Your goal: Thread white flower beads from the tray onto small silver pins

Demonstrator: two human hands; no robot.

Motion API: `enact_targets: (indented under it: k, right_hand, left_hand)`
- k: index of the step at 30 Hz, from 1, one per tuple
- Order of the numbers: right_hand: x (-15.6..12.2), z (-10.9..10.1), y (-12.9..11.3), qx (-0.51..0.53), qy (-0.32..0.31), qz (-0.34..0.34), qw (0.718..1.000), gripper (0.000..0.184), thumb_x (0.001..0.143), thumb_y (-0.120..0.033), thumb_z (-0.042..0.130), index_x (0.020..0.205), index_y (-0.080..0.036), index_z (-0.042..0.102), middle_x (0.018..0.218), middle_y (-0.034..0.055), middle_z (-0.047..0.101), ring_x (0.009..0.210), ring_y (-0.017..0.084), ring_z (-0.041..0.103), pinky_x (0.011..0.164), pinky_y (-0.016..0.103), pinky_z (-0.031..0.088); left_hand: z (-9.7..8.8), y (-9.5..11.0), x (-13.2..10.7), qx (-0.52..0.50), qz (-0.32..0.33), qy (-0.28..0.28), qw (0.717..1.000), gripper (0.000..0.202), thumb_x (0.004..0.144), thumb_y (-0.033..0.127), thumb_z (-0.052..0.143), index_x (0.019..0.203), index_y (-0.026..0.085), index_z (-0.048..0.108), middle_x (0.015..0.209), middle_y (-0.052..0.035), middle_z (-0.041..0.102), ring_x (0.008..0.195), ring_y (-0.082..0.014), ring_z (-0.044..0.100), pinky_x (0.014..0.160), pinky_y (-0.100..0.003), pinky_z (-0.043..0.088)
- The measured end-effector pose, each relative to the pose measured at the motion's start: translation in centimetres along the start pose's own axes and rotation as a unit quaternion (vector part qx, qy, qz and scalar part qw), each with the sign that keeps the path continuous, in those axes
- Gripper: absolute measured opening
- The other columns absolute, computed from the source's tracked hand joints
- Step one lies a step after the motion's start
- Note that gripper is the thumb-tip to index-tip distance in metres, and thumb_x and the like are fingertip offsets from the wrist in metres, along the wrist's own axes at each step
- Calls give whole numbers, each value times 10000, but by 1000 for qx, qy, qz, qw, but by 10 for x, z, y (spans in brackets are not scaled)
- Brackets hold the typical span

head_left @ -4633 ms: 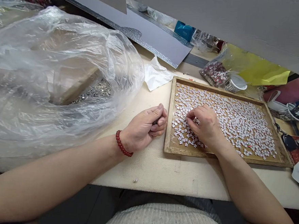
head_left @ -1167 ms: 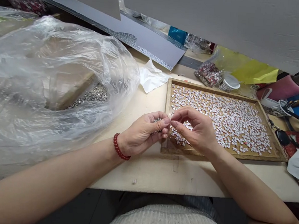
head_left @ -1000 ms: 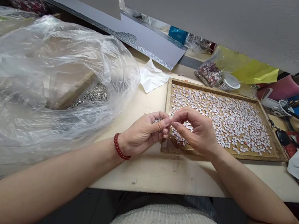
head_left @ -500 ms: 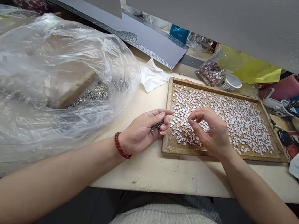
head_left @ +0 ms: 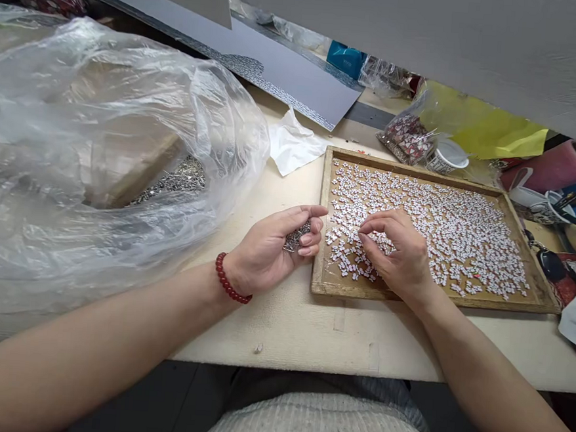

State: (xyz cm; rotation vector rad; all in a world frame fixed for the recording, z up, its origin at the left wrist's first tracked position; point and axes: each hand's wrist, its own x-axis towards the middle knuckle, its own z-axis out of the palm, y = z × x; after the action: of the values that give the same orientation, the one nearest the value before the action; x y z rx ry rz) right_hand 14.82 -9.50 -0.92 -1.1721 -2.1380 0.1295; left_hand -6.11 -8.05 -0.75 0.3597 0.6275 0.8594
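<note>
My left hand (head_left: 279, 245), a red bead bracelet (head_left: 229, 279) at its wrist, is cupped round a small heap of silvery metal bits (head_left: 296, 237); their exact kind is too small to make out. It is beside the left rim of a shallow wooden tray (head_left: 322, 225). Many small white pieces with reddish marks (head_left: 465, 222) lie spread over the tray's brown bottom. Over the tray's left part, my right hand (head_left: 399, 250) has thumb and forefinger pinched together. Whatever is between those fingertips is too small to name.
At left, a large clear plastic bag (head_left: 225, 119) surrounds a wooden box and more metal bits (head_left: 176, 182). White tissue (head_left: 293, 144) lies behind my left hand. Beyond the tray are a bag of red-and-white pieces (head_left: 406, 139) and a paper cup (head_left: 446, 155). Sunglasses (head_left: 551, 264) lie at right.
My left hand has turned palm-up a little, with the thumb drawn back so more metal bits show. My right hand has shifted slightly left, still pinched.
</note>
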Motion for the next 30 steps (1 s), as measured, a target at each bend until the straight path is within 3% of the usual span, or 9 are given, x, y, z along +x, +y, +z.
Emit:
enact_targets:
  k: [4, 7, 14, 24, 27, 30]
  right_hand:
    - [-1, 2, 2, -6, 9, -6, 1000, 83, 862, -130, 545, 855, -196, 594, 846, 66, 663, 880, 212, 616, 807, 392, 490]
    - [-2, 2, 2, -7, 7, -8, 1000, 85, 860, -126, 540, 860, -197, 587, 848, 69, 660, 875, 217, 611, 807, 398, 481]
    - [-4, 3, 6, -55, -1, -19, 998, 71, 859, -142, 544, 859, -206, 574, 894, 75, 652, 890, 223, 588, 816, 405, 466]
    - [-3, 4, 4, -138, -25, -32, 990, 89, 877, -139, 531, 823, -198, 571, 949, 82, 655, 903, 231, 559, 797, 398, 432]
    - [-3, 4, 6, -157, -36, -30, 986, 102, 872, -132, 531, 815, -203, 578, 958, 77, 646, 894, 231, 546, 780, 394, 428]
    - [-3, 5, 8, -170, -52, -34, 984, 108, 872, -128, 531, 809, -199, 583, 960, 77, 642, 886, 232, 540, 775, 395, 424]
  left_hand:
    - [-1, -2, 0, 21, 9, -3, 1000, 147, 866, 113, 448, 961, 98, 559, 672, 15, 468, 476, -13, 342, 433, -129, 295]
    - [-2, -2, 1, 29, 21, 0, 999, 97, 875, 134, 449, 878, 116, 544, 646, 19, 474, 444, -9, 305, 418, -128, 269]
    - [-4, -1, 2, 53, 26, 9, 998, 303, 898, 341, 459, 693, 129, 529, 527, 43, 377, 385, -14, 238, 375, -129, 182]
    - [-3, -1, 2, 67, 49, 8, 997, 81, 850, 149, 531, 883, 107, 592, 620, 32, 461, 422, -2, 298, 405, -130, 220]
    - [-3, -1, 2, 68, 48, 6, 996, 48, 842, 153, 548, 808, 120, 548, 620, 34, 494, 404, 5, 271, 396, -127, 201]
    - [-4, -1, 2, 66, 44, 3, 997, 174, 834, 221, 585, 719, 122, 500, 592, 38, 496, 395, 7, 249, 387, -124, 189]
